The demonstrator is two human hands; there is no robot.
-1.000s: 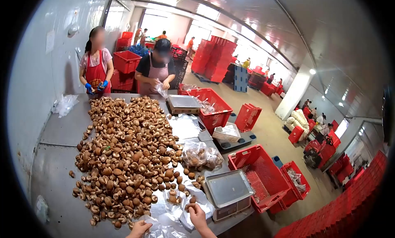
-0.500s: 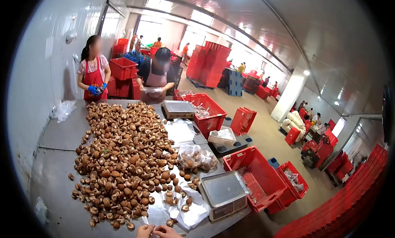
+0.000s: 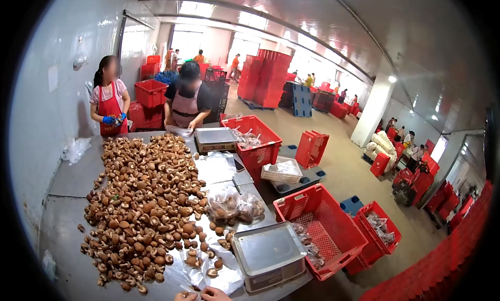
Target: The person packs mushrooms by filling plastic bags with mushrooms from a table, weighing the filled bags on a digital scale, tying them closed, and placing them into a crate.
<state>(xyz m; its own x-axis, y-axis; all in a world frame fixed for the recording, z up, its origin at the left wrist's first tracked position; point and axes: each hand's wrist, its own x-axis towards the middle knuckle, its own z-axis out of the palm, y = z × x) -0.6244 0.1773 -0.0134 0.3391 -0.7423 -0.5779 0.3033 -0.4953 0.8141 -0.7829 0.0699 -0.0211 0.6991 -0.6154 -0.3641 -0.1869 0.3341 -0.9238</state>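
Note:
At the bottom edge, my left hand (image 3: pixel 185 296) and my right hand (image 3: pixel 214 294) are close together, mostly cut off by the frame. Their fingers are closed on a thin, clear plastic bag (image 3: pixel 190 289), of which only a little shows. Just beyond them, a few loose mushrooms (image 3: pixel 212 272) lie on white plastic sheets (image 3: pixel 229 275). A large pile of brown-capped mushrooms (image 3: pixel 140 202) covers the middle of the metal table (image 3: pixel 60 217). To the right of my hands stands a weighing scale (image 3: pixel 270 249).
Filled clear bags (image 3: pixel 224 204) lie beyond the scale. A red crate (image 3: pixel 323 223) with bagged mushrooms stands right of the table. A second scale (image 3: pixel 215 137) is at the far end, near a co-worker (image 3: pixel 187 100) handling a clear bag. Another co-worker (image 3: pixel 110 100) wears blue gloves.
The view has shifted, so the table sits further left. My hands stay close together at the bottom edge. The co-worker at the far end has lowered a clear bag towards the table.

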